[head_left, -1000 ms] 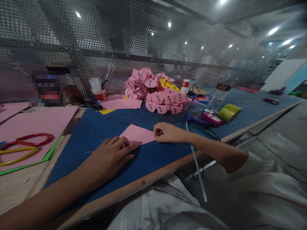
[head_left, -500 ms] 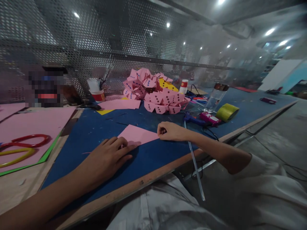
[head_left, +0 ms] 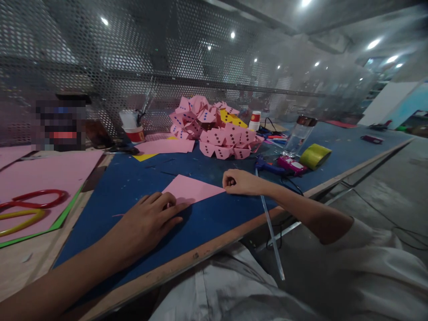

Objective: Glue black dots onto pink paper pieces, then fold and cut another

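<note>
A pink paper triangle (head_left: 187, 189) lies on the blue tabletop (head_left: 214, 223) in front of me. My left hand (head_left: 152, 218) rests palm down over its left part, with the index finger stretched along the near edge and the thumb apart. Its other fingers are partly bent and cover that corner. At the paper's pointed right end, my right hand (head_left: 240, 182) is closed with thumb and fingertips together on the tip. Whether the paper is folded double I cannot tell.
Behind the triangle stand pink paper shapes (head_left: 229, 140) with dark dots. To the right are a blue glue gun (head_left: 269, 166), a clear glue stick (head_left: 272, 238), a glass bottle (head_left: 297, 138) and a yellow-green tape roll (head_left: 315, 156). Scissors (head_left: 33, 205) lie on pink sheets at left.
My right hand has slid slightly right along with the paper's tip. My left hand stays nearly where it was on the paper. The whole view has shifted a little.
</note>
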A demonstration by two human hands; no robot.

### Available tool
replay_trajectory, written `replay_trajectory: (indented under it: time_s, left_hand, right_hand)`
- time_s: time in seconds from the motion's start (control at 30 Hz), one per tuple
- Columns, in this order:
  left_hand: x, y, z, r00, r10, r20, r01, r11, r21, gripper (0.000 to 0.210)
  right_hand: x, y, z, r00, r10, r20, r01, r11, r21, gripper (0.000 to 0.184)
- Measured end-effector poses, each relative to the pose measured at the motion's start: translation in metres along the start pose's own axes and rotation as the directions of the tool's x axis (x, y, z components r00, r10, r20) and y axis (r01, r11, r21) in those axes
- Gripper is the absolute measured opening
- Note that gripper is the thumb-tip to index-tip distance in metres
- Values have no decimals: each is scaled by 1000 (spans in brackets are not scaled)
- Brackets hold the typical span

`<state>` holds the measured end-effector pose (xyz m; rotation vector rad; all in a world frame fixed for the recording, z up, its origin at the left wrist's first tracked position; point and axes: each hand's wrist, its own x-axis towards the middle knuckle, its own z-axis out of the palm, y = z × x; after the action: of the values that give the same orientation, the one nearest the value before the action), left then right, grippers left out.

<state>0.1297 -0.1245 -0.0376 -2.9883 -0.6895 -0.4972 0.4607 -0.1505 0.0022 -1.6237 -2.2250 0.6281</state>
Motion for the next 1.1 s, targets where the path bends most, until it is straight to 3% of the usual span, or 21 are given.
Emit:
replay_trajectory:
  time_s: [0.4,0.53,0.63,0.73,0.83,0.97,1.1]
  left_hand:
    - [0,1,-1,1000,-14,-5,14,1000,-13,43]
    - [0,1,-1,999,-35,4,35,999,-39,43]
    - [-1,1,-1,999,-44,-9,44,997,-65,42]
    - [-1,1,0,998,-58,-15,57,995,-87,39]
    - [-1,2,0,996,-91,-24,89,992,-95,36]
    - [0,6,-5,986,-164,-4,161,973,-163,32]
    - [7,12,-18,952,-295,80,306,920,-246,30]
  right_hand:
    - [-5,8,-3,1000,17,-13,-17,999,37,13]
    - [-2,12,-11,1000,-2,21,-1,991,132,18]
    - [8,6,-16,998,-24,-52,34,976,217,16]
    - [21,-12,-13,984,-162,-79,177,952,248,13]
    - [34,-33,0,945,-326,35,310,923,230,15]
    - [46,-45,18,900,-397,180,375,916,141,12]
    - [50,-39,27,882,-438,172,410,895,178,9]
